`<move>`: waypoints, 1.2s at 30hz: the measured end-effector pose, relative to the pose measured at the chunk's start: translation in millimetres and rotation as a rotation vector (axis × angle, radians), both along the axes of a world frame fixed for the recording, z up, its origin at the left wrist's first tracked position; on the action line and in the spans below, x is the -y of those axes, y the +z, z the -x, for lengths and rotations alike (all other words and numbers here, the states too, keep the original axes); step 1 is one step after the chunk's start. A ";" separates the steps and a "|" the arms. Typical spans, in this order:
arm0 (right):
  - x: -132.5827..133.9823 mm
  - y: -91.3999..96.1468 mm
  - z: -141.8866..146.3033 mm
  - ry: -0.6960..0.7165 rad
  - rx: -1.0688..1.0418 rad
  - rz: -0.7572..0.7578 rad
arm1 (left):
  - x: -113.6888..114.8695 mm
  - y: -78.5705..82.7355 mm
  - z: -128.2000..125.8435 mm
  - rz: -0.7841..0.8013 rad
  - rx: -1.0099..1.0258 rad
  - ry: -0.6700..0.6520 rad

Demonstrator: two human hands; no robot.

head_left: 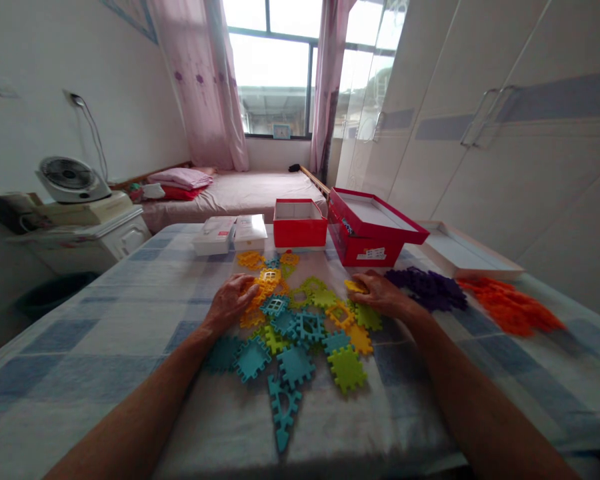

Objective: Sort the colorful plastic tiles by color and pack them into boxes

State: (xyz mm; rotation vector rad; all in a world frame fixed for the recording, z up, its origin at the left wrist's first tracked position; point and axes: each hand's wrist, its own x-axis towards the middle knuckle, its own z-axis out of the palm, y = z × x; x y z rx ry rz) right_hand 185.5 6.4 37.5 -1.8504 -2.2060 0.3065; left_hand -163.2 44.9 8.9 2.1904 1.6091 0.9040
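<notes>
Matt plastic puzzle tiles (300, 333), soft checked cloth tablecloth (105, 333); glossy red cardboard box (300, 230)

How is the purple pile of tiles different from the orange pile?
The purple pile is dark and lies next to the right hand; the orange pile is bright, more spread out, and farther right. Both are one-colour heaps of toothed tiles on the tablecloth.

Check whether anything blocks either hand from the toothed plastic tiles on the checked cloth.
Nothing visible. The left hand lies on the orange toothed plastic tiles; the right hand touches a yellow toothed plastic tile.
</notes>
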 end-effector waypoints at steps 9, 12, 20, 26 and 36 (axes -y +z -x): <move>2.0 13.7 8.3 -0.066 -0.057 -0.159 | 0.5 0.6 0.2 -0.009 -0.024 -0.017; 12.0 30.8 6.8 0.056 -0.259 -0.106 | 0.8 0.5 -0.2 -0.016 -0.025 -0.013; 25.2 20.6 19.6 0.290 -0.140 0.123 | -0.3 -0.2 0.7 -0.021 -0.038 -0.015; 22.4 9.0 30.2 0.256 -0.049 0.073 | 0.1 0.9 1.1 -0.005 -0.032 -0.005; 26.5 24.9 32.4 0.247 -0.436 0.097 | 0.7 1.8 1.1 -0.013 -0.011 -0.009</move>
